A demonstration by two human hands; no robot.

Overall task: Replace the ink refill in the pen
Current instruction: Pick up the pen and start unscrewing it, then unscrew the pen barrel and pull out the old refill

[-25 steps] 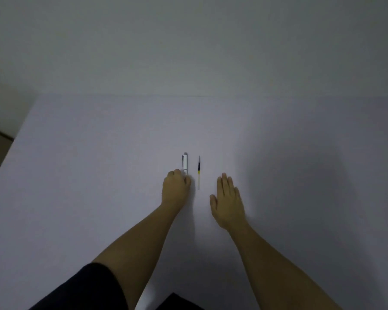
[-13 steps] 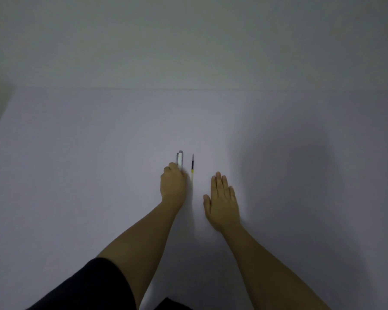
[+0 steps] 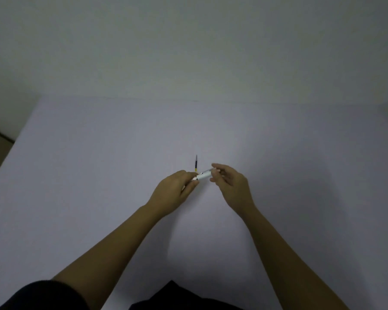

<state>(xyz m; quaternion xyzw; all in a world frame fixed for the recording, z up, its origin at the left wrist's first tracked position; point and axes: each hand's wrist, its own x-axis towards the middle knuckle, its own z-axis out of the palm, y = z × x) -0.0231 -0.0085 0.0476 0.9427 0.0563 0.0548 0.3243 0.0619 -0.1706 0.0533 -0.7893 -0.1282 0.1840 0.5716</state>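
Holding the pen [image 3: 203, 175] between them, both hands hover just above the pale surface [image 3: 99, 175]. The left hand [image 3: 175, 191] pinches the pen's lower end with curled fingers; the right hand [image 3: 230, 182] grips the upper end between thumb and fingertips. The pen lies tilted, rising toward the right. Just beyond it the refill [image 3: 196, 163] lies on the surface, pointing away, its near end hidden behind the pen.

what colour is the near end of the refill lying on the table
Yellow, below a dark section, on the refill; only the head view shows it.
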